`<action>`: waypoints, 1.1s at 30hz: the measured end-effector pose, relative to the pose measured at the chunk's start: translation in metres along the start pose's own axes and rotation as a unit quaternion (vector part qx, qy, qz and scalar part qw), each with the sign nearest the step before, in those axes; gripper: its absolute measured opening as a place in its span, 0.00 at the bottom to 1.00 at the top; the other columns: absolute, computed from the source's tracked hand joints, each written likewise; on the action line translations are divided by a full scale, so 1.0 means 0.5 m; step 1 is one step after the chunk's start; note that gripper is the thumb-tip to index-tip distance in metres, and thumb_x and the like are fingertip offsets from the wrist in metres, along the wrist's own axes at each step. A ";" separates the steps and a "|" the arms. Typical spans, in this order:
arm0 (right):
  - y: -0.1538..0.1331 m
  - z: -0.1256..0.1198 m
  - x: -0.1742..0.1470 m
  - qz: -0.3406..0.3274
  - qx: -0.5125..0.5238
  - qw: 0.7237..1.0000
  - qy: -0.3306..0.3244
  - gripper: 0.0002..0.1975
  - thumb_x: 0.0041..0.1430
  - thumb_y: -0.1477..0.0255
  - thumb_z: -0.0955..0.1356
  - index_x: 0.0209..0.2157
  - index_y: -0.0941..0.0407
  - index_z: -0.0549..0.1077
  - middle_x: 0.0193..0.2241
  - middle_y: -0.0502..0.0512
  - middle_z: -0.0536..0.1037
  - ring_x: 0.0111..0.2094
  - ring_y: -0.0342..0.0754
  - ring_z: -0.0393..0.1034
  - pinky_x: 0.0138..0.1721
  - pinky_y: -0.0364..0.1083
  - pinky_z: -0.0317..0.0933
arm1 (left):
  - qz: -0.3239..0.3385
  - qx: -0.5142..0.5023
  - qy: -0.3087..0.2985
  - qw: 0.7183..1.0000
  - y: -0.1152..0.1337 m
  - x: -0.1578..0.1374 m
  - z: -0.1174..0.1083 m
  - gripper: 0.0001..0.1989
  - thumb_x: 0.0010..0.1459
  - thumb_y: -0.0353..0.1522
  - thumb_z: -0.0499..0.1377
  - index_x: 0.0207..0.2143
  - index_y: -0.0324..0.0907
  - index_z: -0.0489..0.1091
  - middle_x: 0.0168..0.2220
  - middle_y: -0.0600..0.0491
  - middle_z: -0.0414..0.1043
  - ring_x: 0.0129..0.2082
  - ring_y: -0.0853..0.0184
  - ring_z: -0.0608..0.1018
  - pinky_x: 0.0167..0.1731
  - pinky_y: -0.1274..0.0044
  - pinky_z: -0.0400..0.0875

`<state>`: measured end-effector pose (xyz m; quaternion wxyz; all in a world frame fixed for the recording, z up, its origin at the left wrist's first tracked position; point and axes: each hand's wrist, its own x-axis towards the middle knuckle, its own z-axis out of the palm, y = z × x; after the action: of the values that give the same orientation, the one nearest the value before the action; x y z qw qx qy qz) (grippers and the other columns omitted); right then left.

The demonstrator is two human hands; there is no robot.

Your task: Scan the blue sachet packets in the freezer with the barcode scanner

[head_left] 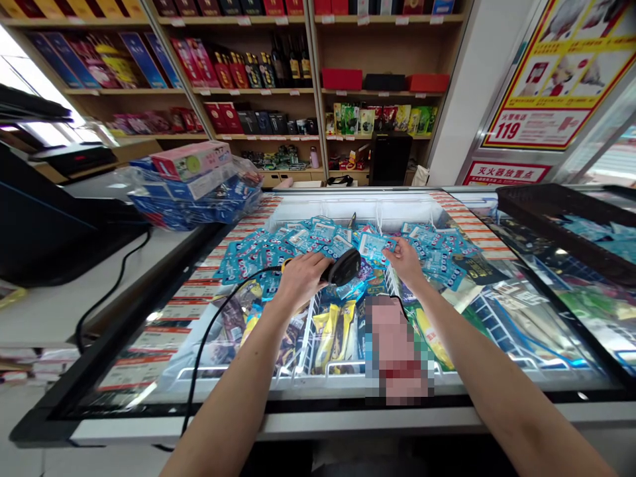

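Note:
My left hand [301, 277] is wrapped round a black corded barcode scanner [344, 267], its head turned to the right. Between the fingertips of my right hand [405, 262] is a small blue packet [372, 246] with white print, just in front of the scanner's head. Many more packets of the same kind lie in a loose heap [258, 255] to the left on the freezer's glass top, and another group [437, 255] spreads out to the right. The scanner's black cable [203, 338] runs from my left hand down past the freezer's front edge.
Wrapped ice creams [335, 334] show through the glass of the chest freezer [293, 419]. Plastic-wrapped boxes [199, 182] are stacked at the back left. A dark basket [571, 218] holding blue packets stands at the right. Shelves of goods [248, 93] line the back wall.

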<state>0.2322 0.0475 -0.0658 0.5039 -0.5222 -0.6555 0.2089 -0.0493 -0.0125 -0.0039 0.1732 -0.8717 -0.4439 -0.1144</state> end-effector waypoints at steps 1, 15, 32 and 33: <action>0.001 0.000 0.000 0.000 -0.001 1.000 0.000 0.17 0.54 0.63 0.66 0.44 0.55 0.68 0.20 0.43 0.59 0.23 0.44 0.58 0.29 0.45 0.60 | -0.001 0.000 -0.001 1.000 0.000 0.000 0.000 0.19 0.52 0.35 0.63 0.47 0.43 0.68 0.41 0.48 0.74 0.43 0.59 0.75 0.39 0.70 0.67; 0.008 0.003 0.000 0.006 0.040 0.999 -0.016 0.18 0.54 0.62 0.65 0.45 0.55 0.67 0.20 0.42 0.57 0.21 0.43 0.57 0.26 0.45 0.59 | -0.006 0.002 0.008 1.000 0.001 0.001 0.007 0.17 0.54 0.36 0.62 0.46 0.44 0.68 0.40 0.49 0.74 0.42 0.59 0.75 0.39 0.70 0.66; -0.013 -0.038 -0.016 -0.002 -0.124 0.985 0.118 0.21 0.59 0.67 0.60 0.54 0.56 0.65 0.27 0.53 0.71 0.26 0.49 0.64 0.37 0.51 0.61 | -0.033 -0.004 0.023 0.999 -0.027 -0.012 0.000 0.16 0.54 0.35 0.59 0.46 0.43 0.68 0.41 0.47 0.74 0.44 0.58 0.74 0.41 0.69 0.67; -0.013 -0.043 -0.014 0.003 -0.145 0.982 0.124 0.21 0.59 0.68 0.60 0.54 0.57 0.66 0.30 0.55 0.73 0.27 0.50 0.65 0.38 0.52 0.61 | -0.036 -0.002 0.025 0.999 -0.030 -0.014 0.000 0.16 0.54 0.35 0.59 0.46 0.43 0.69 0.41 0.47 0.74 0.43 0.58 0.74 0.41 0.69 0.67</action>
<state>0.2478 0.0334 -0.0550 0.4993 -0.6136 -0.6100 0.0468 -0.0658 -0.0096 -0.0034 0.1785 -0.8525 -0.4700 -0.1433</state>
